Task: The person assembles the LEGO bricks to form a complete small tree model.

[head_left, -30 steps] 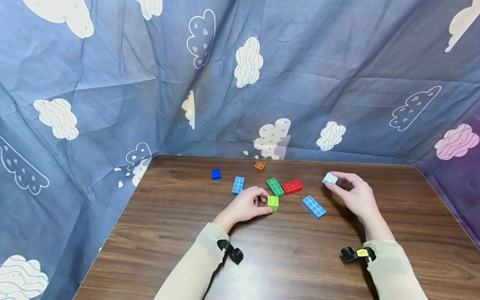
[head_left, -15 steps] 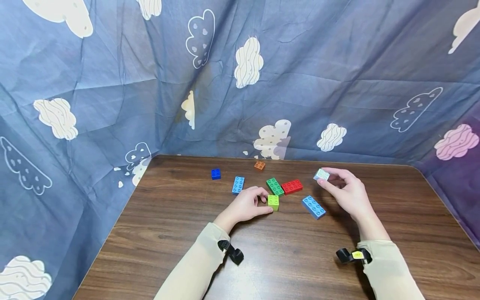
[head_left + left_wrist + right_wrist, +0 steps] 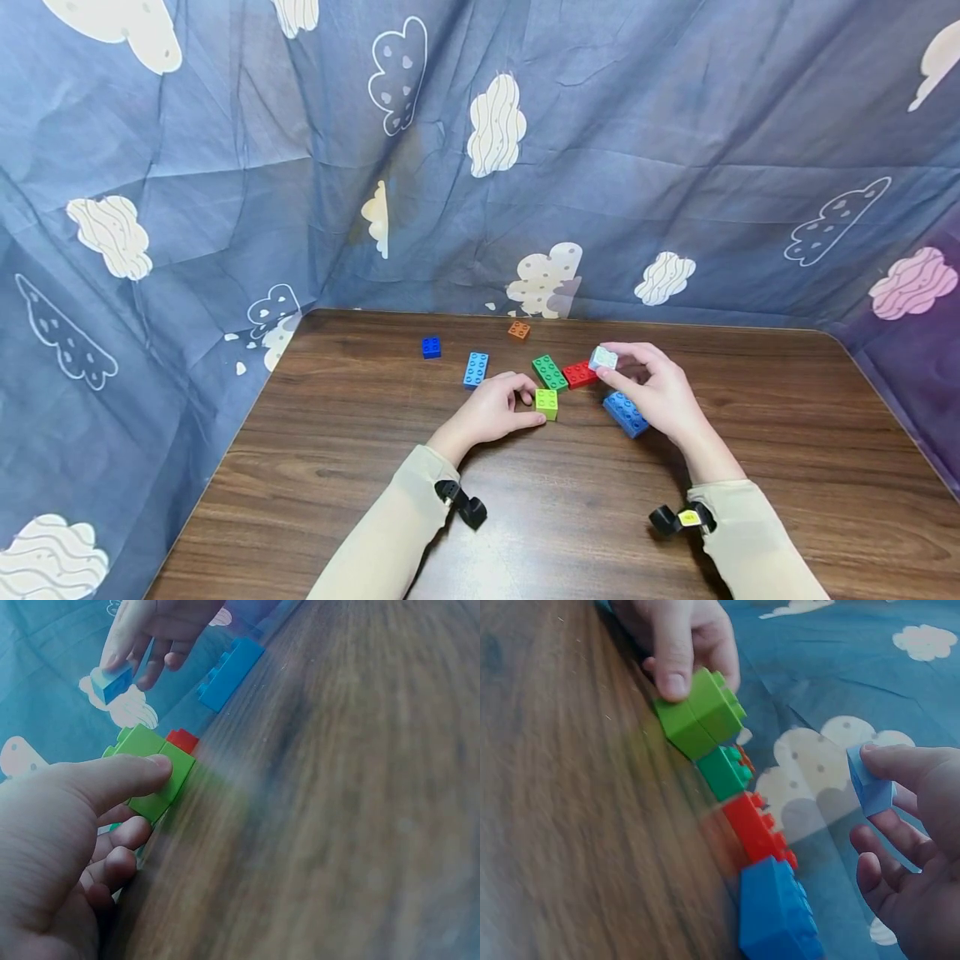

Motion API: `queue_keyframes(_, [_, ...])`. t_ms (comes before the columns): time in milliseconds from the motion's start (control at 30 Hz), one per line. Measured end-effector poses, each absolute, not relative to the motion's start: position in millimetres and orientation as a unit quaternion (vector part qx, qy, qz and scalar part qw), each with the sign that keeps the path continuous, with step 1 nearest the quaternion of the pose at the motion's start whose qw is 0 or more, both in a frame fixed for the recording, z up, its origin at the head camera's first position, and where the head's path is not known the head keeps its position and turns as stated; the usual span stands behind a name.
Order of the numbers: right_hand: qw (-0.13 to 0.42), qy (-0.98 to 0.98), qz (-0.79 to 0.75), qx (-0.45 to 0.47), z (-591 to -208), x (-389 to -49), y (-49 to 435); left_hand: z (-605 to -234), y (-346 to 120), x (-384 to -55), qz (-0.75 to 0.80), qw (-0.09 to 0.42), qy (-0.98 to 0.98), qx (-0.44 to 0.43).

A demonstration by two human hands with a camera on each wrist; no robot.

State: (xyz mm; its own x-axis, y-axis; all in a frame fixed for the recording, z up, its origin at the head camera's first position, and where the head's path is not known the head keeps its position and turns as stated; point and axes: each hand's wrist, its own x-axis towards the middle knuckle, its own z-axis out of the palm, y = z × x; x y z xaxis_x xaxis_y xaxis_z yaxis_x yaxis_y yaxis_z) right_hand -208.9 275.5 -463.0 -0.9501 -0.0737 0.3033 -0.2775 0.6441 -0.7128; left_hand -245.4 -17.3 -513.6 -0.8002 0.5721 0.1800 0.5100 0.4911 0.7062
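My left hand pinches a stack of two lime green toy building bricks between thumb and fingers at the middle of the table. A seam between the two shows in the right wrist view. My right hand holds a small light blue brick by thumb and fingertips, raised over the red brick. In the right wrist view the light blue brick hangs in the air, apart from the other bricks. Just behind the lime stack lies a green brick, its corner close to the red one.
A long blue brick lies under and in front of my right hand. Another long blue brick is left of centre. Farther back are a small dark blue brick and an orange brick. A cloud-patterned cloth hangs behind the table.
My right hand has carried the light blue brick leftward, from the right side of the table to over the red brick. The left hand stays on the lime stack.
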Motion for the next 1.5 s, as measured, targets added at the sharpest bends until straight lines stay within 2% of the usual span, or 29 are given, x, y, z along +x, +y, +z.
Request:
queue_keyframes(500, [0.136,-0.871,0.440,0.171,-476,-210,243,-514,-18,-246,0.392,0.038,0.862,0.319])
queue_keyframes(867, [0.091,-0.873,0.444,0.180,-485,-204,224,-514,-20,-245,0.392,0.037,0.860,0.323])
queue_keyframes(1500, [0.064,-0.872,0.445,0.192,-491,-200,216,-515,-21,-244,0.396,0.033,0.856,0.331])
